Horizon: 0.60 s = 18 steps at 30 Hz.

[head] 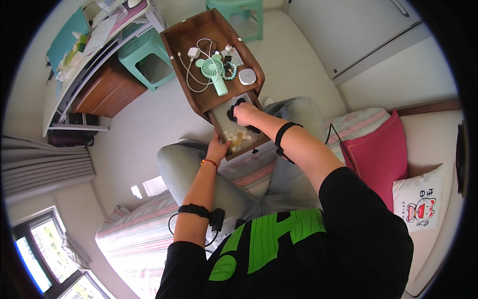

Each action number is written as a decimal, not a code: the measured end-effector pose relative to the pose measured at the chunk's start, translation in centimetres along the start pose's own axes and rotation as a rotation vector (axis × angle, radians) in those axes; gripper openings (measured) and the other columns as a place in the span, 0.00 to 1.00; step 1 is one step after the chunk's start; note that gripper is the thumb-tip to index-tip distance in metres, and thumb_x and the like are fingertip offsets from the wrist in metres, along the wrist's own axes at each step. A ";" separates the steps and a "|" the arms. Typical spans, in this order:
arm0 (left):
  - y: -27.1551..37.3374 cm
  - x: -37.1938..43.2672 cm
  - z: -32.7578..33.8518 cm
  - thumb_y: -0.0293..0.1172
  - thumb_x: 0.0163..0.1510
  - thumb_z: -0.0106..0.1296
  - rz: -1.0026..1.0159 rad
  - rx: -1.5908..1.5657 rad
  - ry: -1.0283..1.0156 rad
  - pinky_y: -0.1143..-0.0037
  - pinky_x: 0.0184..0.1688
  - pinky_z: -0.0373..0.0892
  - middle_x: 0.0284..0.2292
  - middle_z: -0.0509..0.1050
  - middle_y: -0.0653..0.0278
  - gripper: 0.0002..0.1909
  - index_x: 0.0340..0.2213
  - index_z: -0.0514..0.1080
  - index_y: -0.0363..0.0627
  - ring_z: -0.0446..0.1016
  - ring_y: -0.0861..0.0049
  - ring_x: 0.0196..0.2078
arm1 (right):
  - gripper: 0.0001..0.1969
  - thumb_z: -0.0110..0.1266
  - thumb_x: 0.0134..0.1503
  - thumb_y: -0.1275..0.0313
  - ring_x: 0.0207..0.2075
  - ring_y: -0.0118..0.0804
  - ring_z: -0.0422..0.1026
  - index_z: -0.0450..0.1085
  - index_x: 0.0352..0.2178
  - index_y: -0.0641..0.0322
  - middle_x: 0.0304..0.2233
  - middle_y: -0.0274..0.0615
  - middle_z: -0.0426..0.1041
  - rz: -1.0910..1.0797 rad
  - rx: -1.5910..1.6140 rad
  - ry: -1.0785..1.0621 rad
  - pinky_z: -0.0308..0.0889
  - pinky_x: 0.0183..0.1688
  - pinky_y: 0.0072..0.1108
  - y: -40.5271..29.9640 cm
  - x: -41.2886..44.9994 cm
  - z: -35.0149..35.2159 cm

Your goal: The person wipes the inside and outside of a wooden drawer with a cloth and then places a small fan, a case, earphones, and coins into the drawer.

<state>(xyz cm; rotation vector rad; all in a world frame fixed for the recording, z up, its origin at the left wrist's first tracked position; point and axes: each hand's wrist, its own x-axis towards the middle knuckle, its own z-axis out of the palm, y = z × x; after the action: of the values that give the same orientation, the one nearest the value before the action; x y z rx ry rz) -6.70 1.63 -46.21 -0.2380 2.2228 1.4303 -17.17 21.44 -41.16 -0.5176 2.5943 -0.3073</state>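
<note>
A small wooden drawer (244, 152) is pulled out toward me from a wooden cabinet (194, 100). My left hand (218, 148) grips the drawer's left wall near its front corner, the thumb over the edge. Above the back part of the drawer, my right hand (245, 114) holds a black object (232, 111); its kind is hard to tell, as my fingers cover much of it. Coin-like round pieces (239, 137), pale and yellowish, lie at the drawer's front end. A black knob (255, 151) sticks out from the drawer front.
On the cabinet top lie a mint handheld fan (213, 69), a white cable (189, 80), a charger plug (194, 52), a bead bracelet (230, 73) and a white case (247, 76). Green plastic stools (147, 50) and a desk (54, 106) stand beyond. Pillows (373, 145) lie at right.
</note>
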 end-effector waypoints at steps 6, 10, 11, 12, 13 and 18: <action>-0.6 -0.1 -1.0 0.24 0.51 0.60 -0.012 -0.238 -0.031 0.72 0.49 0.69 0.55 0.69 0.53 0.44 0.64 0.50 0.48 0.71 0.64 0.51 | 0.24 0.49 0.43 0.79 0.44 0.48 0.75 0.79 0.41 0.45 0.40 0.46 0.78 -0.160 0.108 -0.280 0.69 0.49 0.32 -2.6 -3.9 -0.3; 3.9 -2.3 -1.4 0.19 0.56 0.53 -0.190 -0.277 -0.087 0.69 0.51 0.66 0.60 0.62 0.58 0.38 0.64 0.51 0.52 0.65 0.67 0.56 | 0.23 0.48 0.42 0.81 0.42 0.50 0.76 0.79 0.40 0.52 0.39 0.47 0.79 -0.301 0.177 -0.481 0.70 0.48 0.32 -2.4 -3.4 -0.2; 2.5 -1.6 -1.3 0.19 0.56 0.52 -0.113 -0.270 -0.077 0.69 0.52 0.66 0.61 0.61 0.58 0.38 0.64 0.51 0.52 0.64 0.67 0.57 | 0.23 0.48 0.42 0.81 0.42 0.50 0.76 0.79 0.40 0.52 0.39 0.47 0.79 -0.312 0.172 -0.482 0.70 0.48 0.32 -2.4 -2.9 -0.5; 1.3 -1.3 -1.5 0.19 0.56 0.52 -0.040 -0.266 -0.060 0.69 0.52 0.66 0.61 0.61 0.58 0.38 0.64 0.51 0.52 0.64 0.67 0.57 | 0.21 0.47 0.42 0.80 0.41 0.51 0.76 0.80 0.38 0.54 0.38 0.48 0.79 -0.273 0.249 -0.383 0.70 0.47 0.32 -2.7 -2.2 -1.2; 2.5 -1.8 -1.4 0.19 0.56 0.52 -0.042 -0.274 -0.055 0.69 0.52 0.66 0.61 0.61 0.58 0.38 0.64 0.51 0.52 0.64 0.67 0.57 | 0.20 0.47 0.42 0.80 0.40 0.52 0.76 0.80 0.36 0.57 0.37 0.49 0.79 -0.219 0.328 -0.283 0.70 0.46 0.32 -1.8 -1.7 -1.5; 2.5 -1.7 -0.9 0.18 0.57 0.51 -0.114 -0.321 -0.088 0.67 0.51 0.68 0.63 0.58 0.60 0.41 0.66 0.47 0.56 0.63 0.66 0.58 | 0.18 0.47 0.48 0.77 0.43 0.54 0.75 0.77 0.41 0.59 0.40 0.54 0.76 0.089 0.532 0.343 0.69 0.48 0.34 -2.4 -0.1 -1.2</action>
<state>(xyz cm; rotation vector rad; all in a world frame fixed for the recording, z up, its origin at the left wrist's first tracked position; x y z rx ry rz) -6.50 1.68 -43.11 -0.3934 1.8715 1.6949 -16.92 19.44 -39.36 -0.1664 2.6810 -1.0969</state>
